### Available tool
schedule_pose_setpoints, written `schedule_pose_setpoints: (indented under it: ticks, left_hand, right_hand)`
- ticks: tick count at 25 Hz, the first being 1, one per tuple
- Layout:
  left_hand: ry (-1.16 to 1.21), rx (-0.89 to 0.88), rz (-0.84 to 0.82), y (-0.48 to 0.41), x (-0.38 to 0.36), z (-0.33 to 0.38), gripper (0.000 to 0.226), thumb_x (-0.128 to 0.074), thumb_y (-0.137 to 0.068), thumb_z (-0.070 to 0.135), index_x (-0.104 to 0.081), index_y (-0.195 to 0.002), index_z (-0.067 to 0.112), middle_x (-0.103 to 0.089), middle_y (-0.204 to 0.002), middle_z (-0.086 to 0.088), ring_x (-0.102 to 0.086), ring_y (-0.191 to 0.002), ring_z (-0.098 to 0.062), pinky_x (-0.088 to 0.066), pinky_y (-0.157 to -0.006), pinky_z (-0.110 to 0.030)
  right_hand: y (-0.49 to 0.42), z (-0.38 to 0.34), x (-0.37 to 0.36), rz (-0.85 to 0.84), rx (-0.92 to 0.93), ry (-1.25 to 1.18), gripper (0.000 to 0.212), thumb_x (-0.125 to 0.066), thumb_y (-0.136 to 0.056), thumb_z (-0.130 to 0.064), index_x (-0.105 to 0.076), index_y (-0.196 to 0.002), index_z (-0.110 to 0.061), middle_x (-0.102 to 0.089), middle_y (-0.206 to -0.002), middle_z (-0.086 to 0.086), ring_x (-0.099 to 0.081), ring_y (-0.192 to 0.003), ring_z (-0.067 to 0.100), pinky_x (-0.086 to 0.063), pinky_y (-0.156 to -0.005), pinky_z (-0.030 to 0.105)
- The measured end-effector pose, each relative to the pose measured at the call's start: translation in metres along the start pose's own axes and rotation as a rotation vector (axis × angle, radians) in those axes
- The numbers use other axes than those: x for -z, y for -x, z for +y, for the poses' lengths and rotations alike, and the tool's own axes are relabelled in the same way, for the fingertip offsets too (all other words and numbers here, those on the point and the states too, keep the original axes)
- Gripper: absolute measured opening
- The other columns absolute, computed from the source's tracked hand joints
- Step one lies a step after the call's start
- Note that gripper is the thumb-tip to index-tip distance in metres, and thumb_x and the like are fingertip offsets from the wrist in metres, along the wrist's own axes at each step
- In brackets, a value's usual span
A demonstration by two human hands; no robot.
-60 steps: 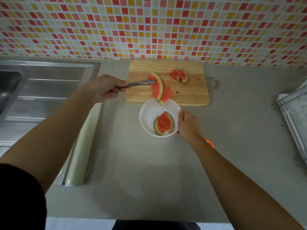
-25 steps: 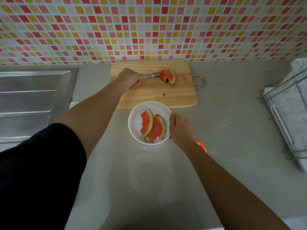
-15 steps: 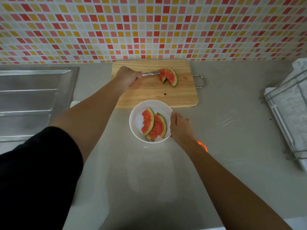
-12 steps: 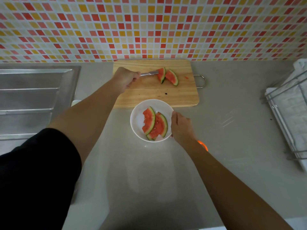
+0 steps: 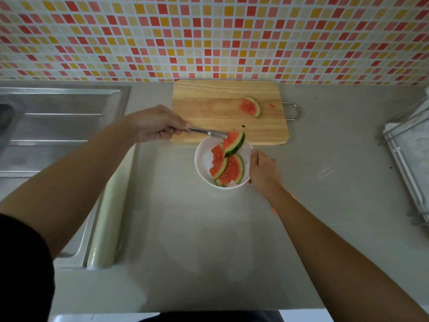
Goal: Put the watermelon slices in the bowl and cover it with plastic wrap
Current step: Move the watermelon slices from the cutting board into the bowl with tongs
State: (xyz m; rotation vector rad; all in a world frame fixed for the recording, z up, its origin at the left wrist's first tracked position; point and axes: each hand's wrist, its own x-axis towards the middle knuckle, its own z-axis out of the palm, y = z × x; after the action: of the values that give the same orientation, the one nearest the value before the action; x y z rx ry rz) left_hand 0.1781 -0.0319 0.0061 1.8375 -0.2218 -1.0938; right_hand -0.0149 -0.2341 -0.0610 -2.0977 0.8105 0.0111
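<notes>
My left hand (image 5: 155, 126) grips metal tongs (image 5: 206, 132) that pinch a watermelon slice (image 5: 235, 143) over the far rim of the white bowl (image 5: 202, 161). Two more slices (image 5: 226, 169) lie inside the bowl. My right hand (image 5: 261, 171) holds the bowl's right rim. One small slice (image 5: 251, 106) stays on the wooden cutting board (image 5: 213, 112) behind the bowl. A roll of plastic wrap (image 5: 107, 219) lies on the counter at the left, beside the sink edge.
A steel sink and drainboard (image 5: 58, 126) fill the left side. A wire dish rack (image 5: 408, 156) stands at the right edge. The tiled wall rises right behind the cutting board. An orange glow (image 5: 274, 208) shows under my right forearm.
The tongs lifted one slice off the board and carried it toward me to the bowl's far rim. One slice remains on the board. My right hand kept its hold on the bowl.
</notes>
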Motion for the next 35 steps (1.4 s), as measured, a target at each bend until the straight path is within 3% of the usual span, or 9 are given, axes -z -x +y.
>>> schedule_pose_setpoints:
  ticks: [4,9,12,18,23,27,31,35]
  left_hand:
    - [-0.262,-0.016,-0.098,0.020,-0.030,-0.008,0.010,-0.067,-0.082,0.010,-0.073,-0.074,0.006,-0.054,-0.055,0.000,-0.035,-0.044,-0.006,-0.027,-0.039,-0.014]
    - [-0.619,-0.145,0.050,0.033,-0.029,0.004,0.012,-0.070,-0.079,0.032,-0.076,-0.078,0.022,-0.065,-0.061,0.011,-0.050,-0.052,0.001,-0.037,-0.049,-0.016]
    - [-0.522,-0.168,0.131,0.030,-0.006,0.015,0.015,-0.072,-0.077,0.034,-0.076,-0.078,0.020,-0.065,-0.063,0.006,-0.046,-0.049,-0.003,-0.036,-0.050,-0.020]
    - [-0.245,-0.232,0.501,-0.036,-0.028,0.014,0.024,-0.067,-0.081,0.034,-0.072,-0.077,0.011,-0.058,-0.062,0.002,-0.044,-0.051,-0.008,-0.036,-0.052,-0.020]
    - [0.020,-0.014,0.369,-0.090,-0.047,0.022,0.021,-0.066,-0.084,0.026,-0.065,-0.077,0.006,-0.061,-0.063,-0.004,-0.031,-0.040,-0.010,-0.026,-0.037,-0.018]
    - [-0.193,-0.084,0.410,-0.107,-0.056,0.038,0.021,-0.069,-0.076,0.028,-0.066,-0.067,0.009,-0.056,-0.058,-0.003,-0.039,-0.044,-0.013,-0.034,-0.043,-0.020]
    - [-0.556,-0.242,0.532,-0.106,-0.073,0.047,0.030,-0.064,-0.081,0.035,-0.068,-0.074,0.006,-0.061,-0.070,-0.005,-0.057,-0.066,-0.017,-0.051,-0.064,-0.030]
    - [-0.547,-0.236,0.631,-0.106,-0.082,0.054,0.030,-0.061,-0.081,0.028,-0.057,-0.060,0.007,-0.049,-0.055,-0.001,-0.051,-0.054,-0.016,-0.044,-0.051,-0.025]
  right_hand:
    - [0.001,0.001,-0.001,0.017,-0.018,-0.025,0.038,-0.028,-0.097,-0.039,-0.055,-0.080,-0.017,-0.056,-0.063,-0.003,-0.064,-0.052,0.014,-0.058,-0.046,0.035]
    - [0.002,0.001,-0.002,0.023,-0.030,-0.068,0.037,-0.030,-0.096,-0.040,-0.055,-0.082,-0.018,-0.058,-0.065,-0.002,-0.061,-0.042,0.008,-0.047,-0.034,0.020]
    - [0.000,0.003,0.000,0.031,-0.036,-0.044,0.040,-0.029,-0.096,-0.041,-0.057,-0.082,-0.016,-0.059,-0.064,-0.001,-0.062,-0.043,0.008,-0.048,-0.035,0.020]
    - [-0.002,0.008,0.003,0.034,-0.009,0.001,0.042,-0.029,-0.098,-0.036,-0.058,-0.083,-0.010,-0.058,-0.061,0.001,-0.067,-0.057,0.023,-0.059,-0.050,0.037]
    - [-0.004,0.009,0.002,0.053,0.046,0.034,0.043,-0.030,-0.100,-0.029,-0.059,-0.086,-0.001,-0.060,-0.066,0.012,-0.066,-0.065,0.036,-0.057,-0.063,0.050]
    - [-0.003,0.008,0.001,0.072,0.056,0.064,0.045,-0.029,-0.100,-0.029,-0.060,-0.090,0.002,-0.066,-0.076,0.022,-0.065,-0.071,0.041,-0.054,-0.070,0.053]
    - [-0.001,0.006,0.003,0.080,0.067,0.083,0.045,-0.028,-0.100,-0.026,-0.060,-0.090,0.004,-0.067,-0.079,0.024,-0.063,-0.074,0.044,-0.053,-0.072,0.054]
    - [0.001,0.004,0.005,0.065,0.054,0.067,0.045,-0.027,-0.100,-0.026,-0.059,-0.090,0.002,-0.067,-0.077,0.022,-0.064,-0.072,0.041,-0.053,-0.070,0.052]
